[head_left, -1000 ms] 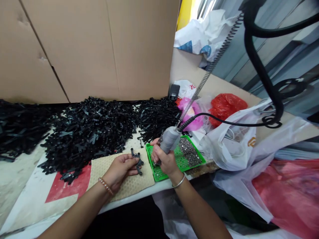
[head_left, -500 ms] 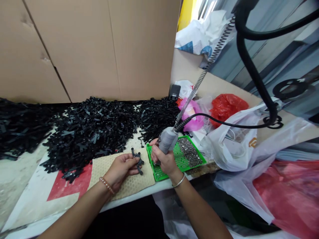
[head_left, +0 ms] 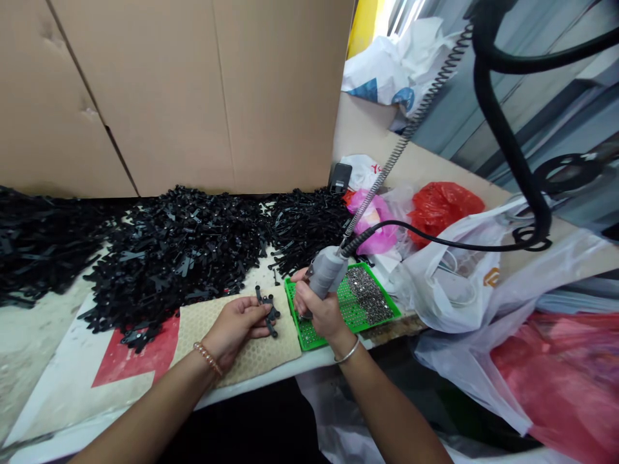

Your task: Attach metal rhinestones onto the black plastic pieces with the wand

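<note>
My right hand grips a grey electric screwdriver upright, its tip down over a green tray that holds several small silver screws. A coiled cable runs up from the tool. My left hand holds a small bunch of black plastic parts on a beige honeycomb mat, just left of the tray.
A large heap of black plastic parts covers the table behind the mat, against a cardboard wall. Pink, red and clear plastic bags crowd the right side. A thick black hose hangs at the upper right.
Both hands stay almost still on the parts and the screwdriver; only the view shifts slightly.
</note>
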Motion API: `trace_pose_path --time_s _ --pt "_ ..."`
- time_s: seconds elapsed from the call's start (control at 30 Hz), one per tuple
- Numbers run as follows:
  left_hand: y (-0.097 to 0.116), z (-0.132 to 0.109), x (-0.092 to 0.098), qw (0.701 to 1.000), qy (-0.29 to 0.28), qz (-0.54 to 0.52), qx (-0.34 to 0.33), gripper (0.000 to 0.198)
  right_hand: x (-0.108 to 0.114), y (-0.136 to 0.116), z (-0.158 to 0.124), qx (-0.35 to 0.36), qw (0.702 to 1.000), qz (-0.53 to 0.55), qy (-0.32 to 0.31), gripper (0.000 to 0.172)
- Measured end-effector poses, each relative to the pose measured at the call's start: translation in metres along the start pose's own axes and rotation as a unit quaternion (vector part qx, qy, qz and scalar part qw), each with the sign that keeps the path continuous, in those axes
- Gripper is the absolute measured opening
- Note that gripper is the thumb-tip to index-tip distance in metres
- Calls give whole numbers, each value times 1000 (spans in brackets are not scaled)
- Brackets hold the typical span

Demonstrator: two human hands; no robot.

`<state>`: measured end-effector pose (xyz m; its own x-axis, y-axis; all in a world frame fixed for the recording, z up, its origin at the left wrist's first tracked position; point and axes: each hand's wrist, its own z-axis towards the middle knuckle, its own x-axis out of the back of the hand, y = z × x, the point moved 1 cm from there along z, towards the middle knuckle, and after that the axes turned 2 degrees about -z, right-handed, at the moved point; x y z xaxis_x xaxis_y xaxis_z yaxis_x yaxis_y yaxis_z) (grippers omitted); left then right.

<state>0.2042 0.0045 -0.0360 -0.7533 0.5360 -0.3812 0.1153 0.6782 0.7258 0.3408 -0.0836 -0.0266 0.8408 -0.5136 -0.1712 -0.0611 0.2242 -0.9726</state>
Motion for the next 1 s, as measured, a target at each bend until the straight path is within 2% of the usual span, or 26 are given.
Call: trace_pose_path --time_s 0.27,0.53,0.7,1.0 --pt "-3 2 1 1000 0 -6 -5 13 -1 -3 -1 18 1000 -17 -18 23" --pt "-2 1 2 1000 2 -6 0 8 -1 -2 -1 20 999 -12 -28 22" --pt "-3 1 2 1000 -1 -8 -6 15 -2 -3 -4 24 1000 -9 -17 22" --pt "-5 2 2 1000 -2 -14 -17 11 -17 -44 2 50 992 102 48 20"
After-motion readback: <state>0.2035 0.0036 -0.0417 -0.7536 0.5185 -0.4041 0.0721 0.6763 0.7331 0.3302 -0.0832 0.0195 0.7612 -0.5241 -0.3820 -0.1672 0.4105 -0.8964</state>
